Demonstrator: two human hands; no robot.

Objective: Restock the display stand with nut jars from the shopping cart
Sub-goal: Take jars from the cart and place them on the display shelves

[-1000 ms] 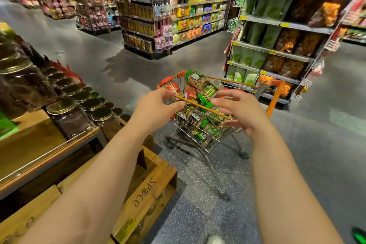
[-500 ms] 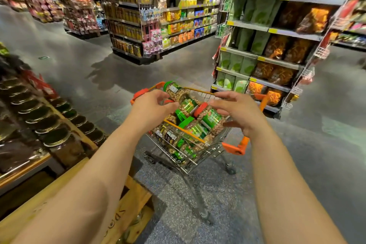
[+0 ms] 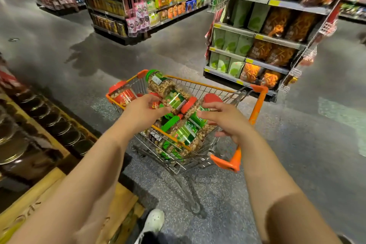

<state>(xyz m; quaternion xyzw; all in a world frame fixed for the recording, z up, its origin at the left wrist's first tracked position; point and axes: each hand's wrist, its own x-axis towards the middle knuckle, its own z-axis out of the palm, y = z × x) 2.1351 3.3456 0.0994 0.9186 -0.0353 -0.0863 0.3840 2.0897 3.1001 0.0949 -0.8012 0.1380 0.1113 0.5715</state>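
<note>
Both hands are reaching over the shopping cart (image 3: 257, 105), which is standing on the grey floor (image 3: 59, 55); the left hand (image 3: 141, 112) is touching a green-lidded nut jar (image 3: 168, 91) lying on the heap; the right hand (image 3: 225, 119) is hovering with curled fingers over another jar (image 3: 186, 130); dark-lidded jars (image 3: 65, 125) are lining the display stand (image 3: 39, 194) at left.

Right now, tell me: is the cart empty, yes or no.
No: the shopping cart holds many nut jars, some with green lids and some with red.
</note>
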